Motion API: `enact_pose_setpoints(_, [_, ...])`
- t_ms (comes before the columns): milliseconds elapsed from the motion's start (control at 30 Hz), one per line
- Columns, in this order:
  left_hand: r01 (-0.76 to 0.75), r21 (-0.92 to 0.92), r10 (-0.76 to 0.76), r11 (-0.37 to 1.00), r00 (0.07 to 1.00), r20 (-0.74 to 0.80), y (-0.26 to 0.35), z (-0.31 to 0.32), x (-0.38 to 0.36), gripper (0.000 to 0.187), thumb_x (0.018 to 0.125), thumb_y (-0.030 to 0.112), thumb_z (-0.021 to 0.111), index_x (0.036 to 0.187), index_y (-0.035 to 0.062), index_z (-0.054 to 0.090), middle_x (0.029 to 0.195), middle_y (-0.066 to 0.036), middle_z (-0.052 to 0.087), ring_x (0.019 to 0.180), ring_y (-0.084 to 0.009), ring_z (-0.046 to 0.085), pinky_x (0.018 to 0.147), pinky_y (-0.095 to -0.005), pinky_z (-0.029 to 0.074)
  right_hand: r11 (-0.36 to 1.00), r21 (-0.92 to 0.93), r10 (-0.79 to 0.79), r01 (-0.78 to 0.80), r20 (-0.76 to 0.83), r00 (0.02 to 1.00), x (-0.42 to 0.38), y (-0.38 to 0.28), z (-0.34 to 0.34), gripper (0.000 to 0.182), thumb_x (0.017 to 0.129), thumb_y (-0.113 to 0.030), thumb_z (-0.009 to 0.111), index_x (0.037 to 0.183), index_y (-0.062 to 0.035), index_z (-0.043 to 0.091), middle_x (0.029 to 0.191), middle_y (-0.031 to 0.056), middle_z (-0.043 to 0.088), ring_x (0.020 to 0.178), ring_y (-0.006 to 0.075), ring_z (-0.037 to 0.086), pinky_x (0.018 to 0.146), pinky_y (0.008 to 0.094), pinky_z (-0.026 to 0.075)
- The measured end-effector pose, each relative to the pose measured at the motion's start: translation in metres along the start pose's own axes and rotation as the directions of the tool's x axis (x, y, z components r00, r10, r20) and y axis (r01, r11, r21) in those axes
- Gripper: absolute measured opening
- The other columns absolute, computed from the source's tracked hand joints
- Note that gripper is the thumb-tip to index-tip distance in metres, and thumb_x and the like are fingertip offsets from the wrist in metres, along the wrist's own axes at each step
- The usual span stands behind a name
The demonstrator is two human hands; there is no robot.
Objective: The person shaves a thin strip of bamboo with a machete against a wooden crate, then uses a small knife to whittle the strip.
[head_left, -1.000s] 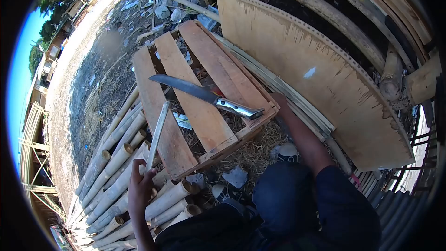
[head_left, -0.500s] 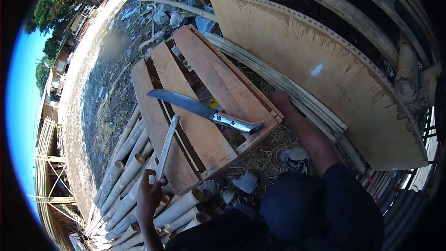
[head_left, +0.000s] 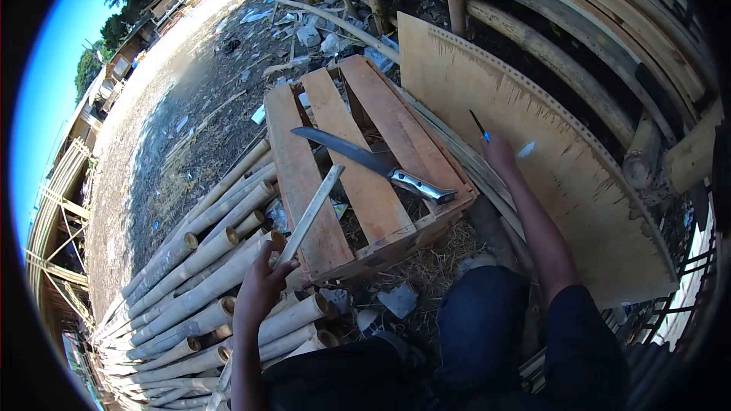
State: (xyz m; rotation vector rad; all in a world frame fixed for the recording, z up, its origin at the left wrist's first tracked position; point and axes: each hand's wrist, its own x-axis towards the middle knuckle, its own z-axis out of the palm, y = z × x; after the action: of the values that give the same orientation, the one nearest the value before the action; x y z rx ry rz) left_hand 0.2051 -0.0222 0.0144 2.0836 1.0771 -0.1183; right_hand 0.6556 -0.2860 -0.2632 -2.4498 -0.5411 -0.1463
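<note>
My left hand (head_left: pixel 265 283) is closed round the lower end of a pale, flat bamboo strip (head_left: pixel 314 205), which slants up over a wooden crate. My right hand (head_left: pixel 499 154) is raised to the right of the crate, closed on a thin dark tool with a blue part (head_left: pixel 485 135); whether it is a pen or a small blade I cannot make out. A large knife (head_left: pixel 354 154) with a curved blade and a shiny riveted handle lies across the slats of the crate (head_left: pixel 365 190), between my hands and touched by neither.
Bamboo poles (head_left: pixel 205 274) lie stacked on the left. A worn plywood sheet (head_left: pixel 525 160) leans against a bamboo rack (head_left: pixel 548 53) on the right. Long pale strips lie between crate and sheet. Broken blocks (head_left: pixel 397 301) and dry straw are on the ground by my feet.
My right hand has risen from beside the crate's right edge and now shows the thin tool. My left hand still holds the bamboo strip. The view has shifted; the knife stays on the crate.
</note>
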Motion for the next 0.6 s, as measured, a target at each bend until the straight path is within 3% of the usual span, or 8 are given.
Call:
enact_pose_setpoints(67, [-0.032,-0.023,0.032,0.999,0.999,-0.014,-0.010,0.002,-0.002,0.039,0.091,0.033,0.066,0.114,0.0060,0.050,0.057,-0.003,0.048,0.050,-0.0106,0.046,0.046,-0.0302,0.034,0.981,0.189,0.055,-0.042,-0.063,0.996,0.006,-0.026,-0.034,0.040,0.094,-0.037,0.056,0.089,0.0018,0.063,0.077,0.0245,0.064,0.075,0.0422,0.064,0.069,0.0490,0.046])
enact_pose_setpoints(167, [-0.083,-0.034,0.082,0.996,0.996,-0.031,-0.012,0.005,-0.011,0.042,0.092,0.036,0.065,0.114,0.0048,0.050,0.061,-0.006,0.050,0.053,-0.0128,0.048,0.047,-0.0322,0.037,0.974,0.200,0.099,-0.109,0.061,0.993,0.009,-0.071,-0.073,0.042,0.094,-0.039,0.055,0.086,0.0015,0.062,0.073,0.0230,0.063,0.072,0.0389,0.064,0.066,0.0455,0.046])
enact_pose_setpoints(300, [-0.139,-0.056,0.135,0.989,0.988,-0.071,-0.026,0.006,-0.009,0.043,0.092,0.037,0.065,0.115,0.0050,0.048,0.062,-0.007,0.052,0.054,-0.0155,0.052,0.048,-0.0318,0.040,0.918,0.396,-0.113,0.024,0.201,0.973,-0.004,-0.157,-0.107,0.046,0.097,-0.042,0.054,0.084,0.0017,0.060,0.062,0.0123,0.056,0.058,0.0242,0.056,0.061,0.0387,0.044])
enact_pose_setpoints(367, [-0.142,-0.046,0.137,0.989,0.986,-0.096,-0.028,0.007,-0.011,0.045,0.092,0.039,0.064,0.117,0.0046,0.047,0.062,-0.010,0.054,0.056,-0.0189,0.055,0.052,-0.0345,0.042,0.862,0.504,-0.151,-0.055,0.360,0.921,-0.026,-0.219,-0.124,0.049,0.099,-0.042,0.052,0.082,0.0035,0.058,0.062,0.0086,0.054,0.057,0.0198,0.053,0.059,0.0384,0.043])
enact_pose_setpoints(433, [-0.232,-0.019,0.226,0.973,0.961,-0.161,-0.045,0.012,-0.003,0.046,0.093,0.040,0.063,0.117,0.0040,0.047,0.064,-0.014,0.057,0.058,-0.0234,0.058,0.057,-0.0385,0.045,0.835,0.511,-0.411,0.206,0.329,0.850,-0.048,-0.264,-0.126,0.050,0.099,-0.041,0.052,0.080,0.0049,0.056,0.062,0.0095,0.053,0.056,0.0188,0.053,0.057,0.0387,0.042])
enact_pose_setpoints(500, [-0.279,-0.037,0.268,0.959,0.946,-0.185,-0.052,0.016,0.000,0.045,0.094,0.040,0.062,0.117,0.0037,0.047,0.064,-0.016,0.059,0.061,-0.0270,0.061,0.061,-0.0412,0.046,0.841,0.473,-0.481,0.263,0.428,0.765,-0.080,-0.312,-0.135,0.047,0.099,-0.041,0.054,0.076,-0.0007,0.056,0.062,0.0054,0.049,0.058,0.0135,0.047,0.054,0.0330,0.041])
enact_pose_setpoints(567, [-0.281,-0.051,0.266,0.958,0.944,-0.196,-0.053,0.018,-0.003,0.044,0.094,0.039,0.061,0.114,0.0018,0.049,0.066,-0.016,0.061,0.063,-0.0278,0.063,0.062,-0.0408,0.047,0.763,0.474,-0.635,0.440,0.424,0.645,-0.104,-0.334,-0.120,0.052,0.098,-0.045,0.052,0.077,0.0018,0.060,0.061,0.0132,0.053,0.057,0.0230,0.054,0.058,0.0404,0.045])
enact_pose_setpoints(600, [-0.315,-0.073,0.295,0.946,0.934,-0.203,-0.056,0.020,-0.001,0.040,0.094,0.037,0.063,0.108,0.0027,0.049,0.064,-0.010,0.056,0.058,-0.0202,0.055,0.055,-0.0363,0.042,0.755,0.474,-0.645,0.453,0.415,0.642,-0.116,-0.344,-0.118,0.052,0.098,-0.045,0.052,0.077,0.0018,0.060,0.061,0.0132,0.053,0.057,0.0230,0.054,0.058,0.0404,0.045])
